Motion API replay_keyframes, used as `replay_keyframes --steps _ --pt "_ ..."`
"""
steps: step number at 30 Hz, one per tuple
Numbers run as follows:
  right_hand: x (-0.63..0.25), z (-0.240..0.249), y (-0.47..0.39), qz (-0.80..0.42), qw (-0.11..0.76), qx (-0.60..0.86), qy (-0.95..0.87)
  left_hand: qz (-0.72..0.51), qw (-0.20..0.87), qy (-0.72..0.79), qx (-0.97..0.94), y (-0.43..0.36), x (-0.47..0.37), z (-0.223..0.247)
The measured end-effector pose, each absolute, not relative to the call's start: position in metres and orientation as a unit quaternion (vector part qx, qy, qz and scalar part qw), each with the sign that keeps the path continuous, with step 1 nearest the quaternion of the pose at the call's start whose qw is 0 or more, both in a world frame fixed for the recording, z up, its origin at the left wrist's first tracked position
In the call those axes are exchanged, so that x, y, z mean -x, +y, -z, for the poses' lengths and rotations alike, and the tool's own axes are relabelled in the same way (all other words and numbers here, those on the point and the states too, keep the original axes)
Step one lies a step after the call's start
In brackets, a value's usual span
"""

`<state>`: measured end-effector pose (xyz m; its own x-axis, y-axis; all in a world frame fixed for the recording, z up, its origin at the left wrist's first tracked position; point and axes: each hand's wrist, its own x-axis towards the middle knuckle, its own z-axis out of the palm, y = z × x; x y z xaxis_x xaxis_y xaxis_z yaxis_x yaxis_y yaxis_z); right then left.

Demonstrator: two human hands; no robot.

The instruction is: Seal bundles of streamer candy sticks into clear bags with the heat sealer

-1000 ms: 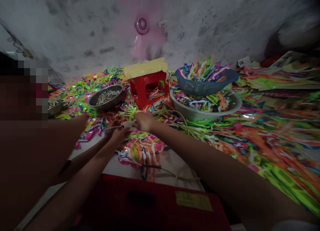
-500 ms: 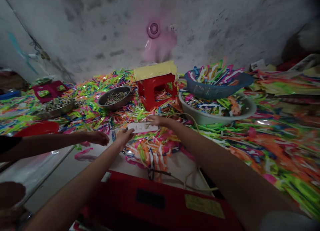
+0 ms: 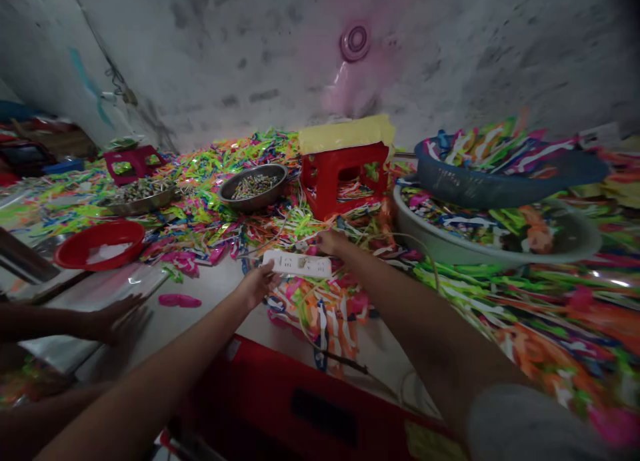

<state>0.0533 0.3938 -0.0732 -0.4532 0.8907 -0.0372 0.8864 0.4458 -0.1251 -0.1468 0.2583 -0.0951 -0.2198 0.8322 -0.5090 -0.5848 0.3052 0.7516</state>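
A white power strip [image 3: 297,264] lies across a heap of colourful strips, its sockets facing up. My left hand [image 3: 257,284] grips its left end, thumb on top. Just above the right half of the strip is my right hand [image 3: 333,241], its fingers curled together; whatever they hold is too dark and small to make out. Thin pale cable [image 3: 423,242] loops away to the right of my right hand. Under the power strip, orange, white and blue strips [image 3: 345,328] hang over the white tabletop.
A red stool [image 3: 325,188] with a yellow cover stands behind. Metal bowls [image 3: 285,198] hold small pieces. At right a blue basin [image 3: 465,191] rests on a grey basin [image 3: 425,238]. A co-worker's hand [image 3: 113,321] is at left near a red basin [image 3: 103,258]. A red box [image 3: 260,368] is in front.
The view has swung left. My right hand has lifted from the right end of the power strip to just above it. The co-worker's hand has drawn back to the lower left.
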Motion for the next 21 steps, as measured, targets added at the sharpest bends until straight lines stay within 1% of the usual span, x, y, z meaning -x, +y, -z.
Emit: replay_keyframes --steps 4,7,10,12,17,19,21 --pt "-0.055 0.066 0.394 -0.087 0.042 0.526 -0.845 -0.587 0.619 0.514 -0.082 0.261 0.145 0.094" --pt "-0.066 0.041 0.389 -0.083 0.088 0.531 -0.839 -0.594 0.623 0.496 -0.113 0.260 0.136 0.093" --pt "-0.078 0.015 0.362 -0.076 0.124 0.487 -0.861 -0.596 0.609 0.497 -0.164 0.257 0.125 0.089" --pt "-0.084 0.006 0.335 -0.049 0.107 0.447 -0.887 -0.606 0.584 0.506 -0.188 0.257 0.119 0.086" --pt "-0.087 0.005 0.284 0.007 0.018 0.395 -0.918 -0.615 0.556 0.526 -0.189 0.256 0.113 0.081" --pt "-0.086 0.004 0.279 0.026 0.011 0.388 -0.921 -0.610 0.557 0.533 -0.183 0.255 0.114 0.079" --pt "-0.083 0.002 0.279 0.048 0.026 0.386 -0.921 -0.603 0.559 0.536 -0.191 0.254 0.115 0.079"
